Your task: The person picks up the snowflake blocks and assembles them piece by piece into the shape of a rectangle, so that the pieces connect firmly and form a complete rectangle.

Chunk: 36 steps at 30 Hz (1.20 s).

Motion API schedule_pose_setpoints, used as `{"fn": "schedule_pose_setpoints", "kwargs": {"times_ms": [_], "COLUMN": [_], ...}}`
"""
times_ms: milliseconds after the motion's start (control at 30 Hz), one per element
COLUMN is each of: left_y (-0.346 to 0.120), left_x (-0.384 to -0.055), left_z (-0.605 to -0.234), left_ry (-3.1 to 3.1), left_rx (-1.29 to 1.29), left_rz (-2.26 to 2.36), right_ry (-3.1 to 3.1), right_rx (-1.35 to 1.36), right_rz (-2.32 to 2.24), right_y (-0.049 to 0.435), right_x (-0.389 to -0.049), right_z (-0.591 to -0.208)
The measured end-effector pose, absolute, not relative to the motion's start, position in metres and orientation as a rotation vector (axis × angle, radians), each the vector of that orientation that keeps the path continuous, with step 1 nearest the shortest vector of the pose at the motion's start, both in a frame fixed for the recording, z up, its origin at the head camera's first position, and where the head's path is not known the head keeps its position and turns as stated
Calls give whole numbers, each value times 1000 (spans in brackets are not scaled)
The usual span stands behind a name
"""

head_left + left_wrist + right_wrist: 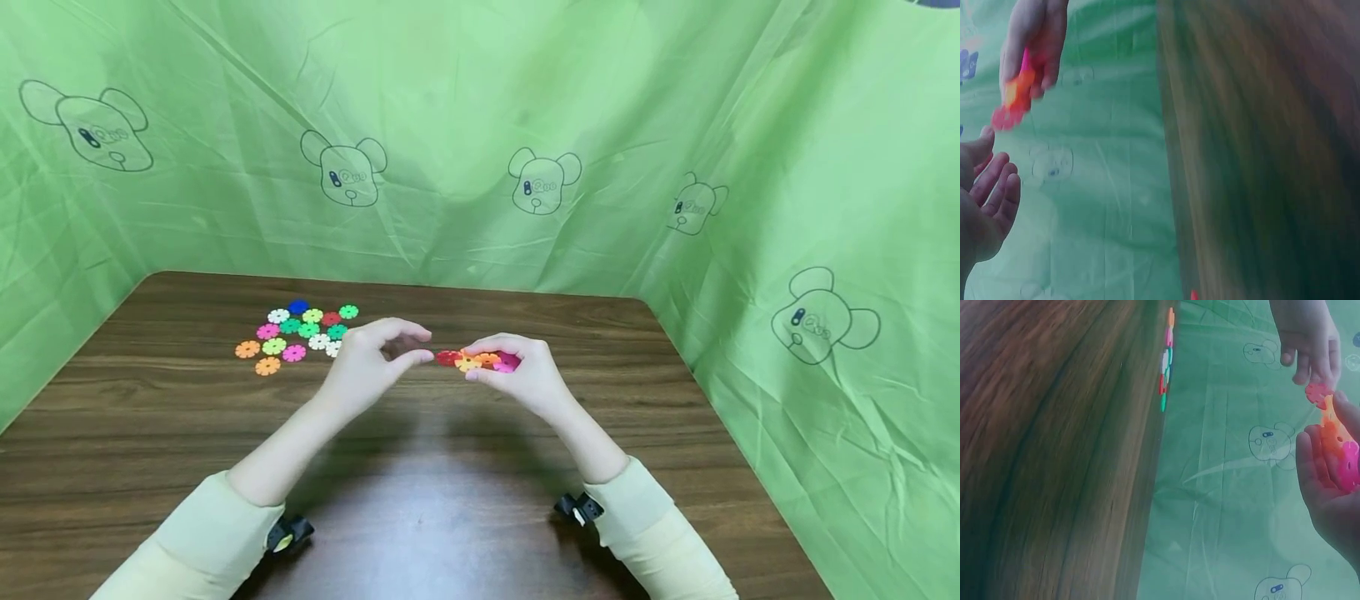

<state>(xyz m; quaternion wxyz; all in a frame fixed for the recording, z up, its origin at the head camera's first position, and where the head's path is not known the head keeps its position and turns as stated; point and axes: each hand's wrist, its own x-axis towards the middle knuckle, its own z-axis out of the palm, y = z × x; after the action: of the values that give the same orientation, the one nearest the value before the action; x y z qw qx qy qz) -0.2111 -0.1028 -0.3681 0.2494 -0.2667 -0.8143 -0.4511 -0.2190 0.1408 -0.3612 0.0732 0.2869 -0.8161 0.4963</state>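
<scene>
My right hand [525, 375] pinches a short chain of joined plastic snowflake discs above the table. A pink disc [1349, 465] lies deepest in its palm, followed by orange discs [1331, 436] and a yellow-orange one [468, 363]. At the chain's free end a red disc [447, 357] sticks out toward my left hand [367, 358]. That hand holds nothing; its thumb and fingers are parted, with the tips right beside the red disc. In the left wrist view the left thumb [985, 145] sits just below the red disc [1007, 119].
Several loose discs in white, green, pink, orange and blue lie flat at the back left of the wooden table [420, 517], among them an orange disc [267, 366] and a blue disc [298, 307]. A green curtain [450, 100] with bear-head outlines encloses the table's back and sides.
</scene>
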Motion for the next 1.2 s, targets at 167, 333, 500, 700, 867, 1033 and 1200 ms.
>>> {"fn": "schedule_pose_setpoints", "kwargs": {"times_ms": [167, 333, 500, 700, 867, 1033, 1200], "left_y": [-135, -166, -194, -219, -230, -241, -248], "left_x": [-222, -240, -263, -286, -298, -305, -309], "left_z": [-367, -376, -390, -409, -424, -436, -444], "left_ry": [-2378, -2488, -2556, -2700, -2808, -2846, -2852], "left_rx": [-680, -677, -733, -831, -848, -851, -849], "left_rz": [-1085, -1034, -949, -892, -829, -683, -573], "right_ry": [-2480, -2516, -2536, -2563, -2574, -2568, -2559], "right_rx": [819, 759, 760, 764, 758, 765, 781], "right_rz": [1491, 1501, 1490, 1425, 1402, 1406, 1401], "right_y": [152, 160, 158, 159, 162, 162, 162], "right_x": [-221, -222, -213, -205, -205, -208, -208], "right_z": [-361, -361, -348, -338, -341, -343, -344]}}
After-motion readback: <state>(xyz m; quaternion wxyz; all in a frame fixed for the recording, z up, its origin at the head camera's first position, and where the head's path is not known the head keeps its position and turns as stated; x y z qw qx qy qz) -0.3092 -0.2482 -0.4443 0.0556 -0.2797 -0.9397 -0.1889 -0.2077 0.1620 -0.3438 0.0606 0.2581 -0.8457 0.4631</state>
